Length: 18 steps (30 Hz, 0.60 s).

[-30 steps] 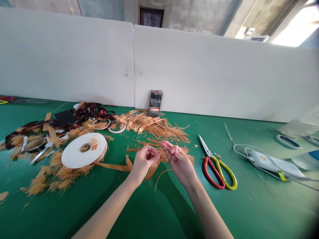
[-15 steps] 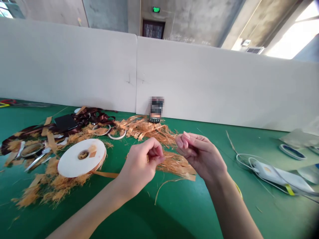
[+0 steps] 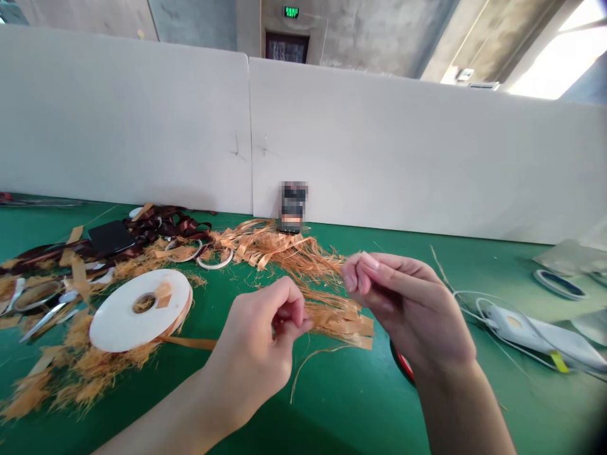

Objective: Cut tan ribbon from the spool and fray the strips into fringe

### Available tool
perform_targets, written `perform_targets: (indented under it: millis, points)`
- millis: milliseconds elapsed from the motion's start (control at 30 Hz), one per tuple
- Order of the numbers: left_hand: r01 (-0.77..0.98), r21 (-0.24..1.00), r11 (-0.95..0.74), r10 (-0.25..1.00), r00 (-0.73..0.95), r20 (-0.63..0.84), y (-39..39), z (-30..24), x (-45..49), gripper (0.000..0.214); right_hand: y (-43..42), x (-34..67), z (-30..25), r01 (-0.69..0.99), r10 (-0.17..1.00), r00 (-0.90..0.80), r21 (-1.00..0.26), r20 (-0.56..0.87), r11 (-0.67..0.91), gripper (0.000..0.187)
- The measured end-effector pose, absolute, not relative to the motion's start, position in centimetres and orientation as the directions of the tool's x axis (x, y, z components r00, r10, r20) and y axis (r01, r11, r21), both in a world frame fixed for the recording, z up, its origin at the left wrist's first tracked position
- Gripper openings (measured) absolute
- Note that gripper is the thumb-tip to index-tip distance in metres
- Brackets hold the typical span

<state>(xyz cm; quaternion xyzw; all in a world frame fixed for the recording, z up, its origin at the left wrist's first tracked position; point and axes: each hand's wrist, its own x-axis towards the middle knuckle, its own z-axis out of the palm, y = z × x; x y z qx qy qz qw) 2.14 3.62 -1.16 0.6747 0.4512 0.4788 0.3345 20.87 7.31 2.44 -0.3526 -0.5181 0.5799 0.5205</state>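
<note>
Head view: green table running up to white partition, concrete wall and lit exit sign beyond. White spool lying flat on left, tan ribbon wound round it, loose end vanishing behind left hand. Frayed strips on table between hands. Left thumb and fingers pressed together; right hand curled, fingertips meeting; cannot tell if strand sits in either. Hands now wider apart than second ago; scissors mostly hidden, just red handle peeking.
</note>
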Motion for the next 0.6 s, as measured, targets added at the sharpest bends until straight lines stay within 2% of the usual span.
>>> perform_targets:
  millis: [100,200,300,400,467,600]
  points:
    - [0.304,0.904,-0.299,0.954,0.071,0.292,3.7,-2.0,1.0,0.024,7.5,22.6,3.1,-0.267,0.975,-0.030,-0.942,0.219,0.204,0.024]
    - [0.225,0.959,-0.170,0.983,-0.025,0.180,3.9,-2.4,0.0,0.021,7.3,23.2,3.4,-0.170,0.968,0.029,-0.953,0.251,0.252,0.025]
    - [0.072,0.990,-0.118,0.990,-0.063,0.123,4.0,-1.9,-0.1,0.015,6.9,21.7,2.9,0.082,0.979,-0.082,-0.978,0.187,0.194,0.022]
    - [-0.003,0.991,-0.133,0.987,-0.086,0.133,4.0,-1.1,0.7,0.010,6.8,19.8,1.8,0.242,0.959,-0.283,-0.967,0.009,0.080,0.025]
    - [-0.018,0.987,-0.162,0.981,-0.108,0.159,4.0,-0.7,1.3,0.009,6.9,19.0,1.1,0.228,0.937,-0.347,-0.973,-0.048,0.034,0.025]
    - [-0.045,0.985,-0.165,0.984,-0.079,0.161,4.0,-0.9,2.0,0.008,7.1,18.7,0.4,0.146,0.946,-0.323,-0.989,-0.030,0.019,0.021]
